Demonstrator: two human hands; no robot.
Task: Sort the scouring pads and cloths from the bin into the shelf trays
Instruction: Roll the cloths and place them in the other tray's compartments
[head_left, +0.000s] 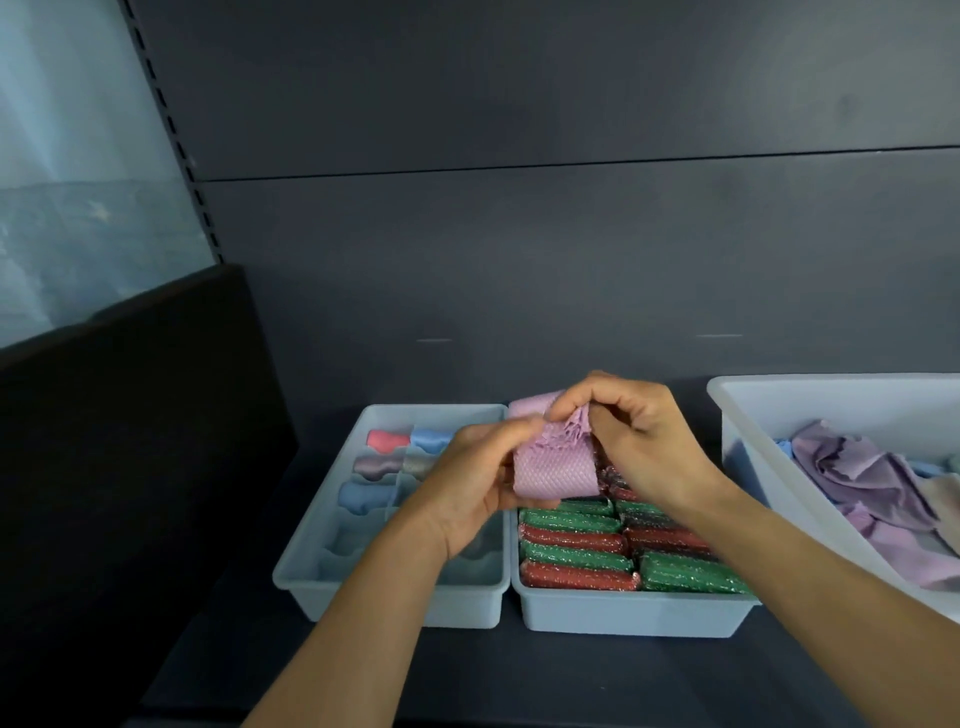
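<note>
Cloth (553, 470), one, pinched by two grips (470, 486) (641, 434)

Dim, cool bluish cast all over. Brightest patch is the pale panel (78, 145) upper left, washed out and soft. Back wall (519, 249) dark, mottled with compression noise. Black board (130, 441) on the left crushed to near no detail. Left hand (467, 483), right hand (639, 436) and the cloth (553, 467) between them slightly blurred; soft shadow under them in the left tray (470, 605). Tiny sparkles on the scouring pads (576, 551). Wide-angle bend: slotted upright (174, 135) leans, bin (831, 400) stretches at right edge.
</note>
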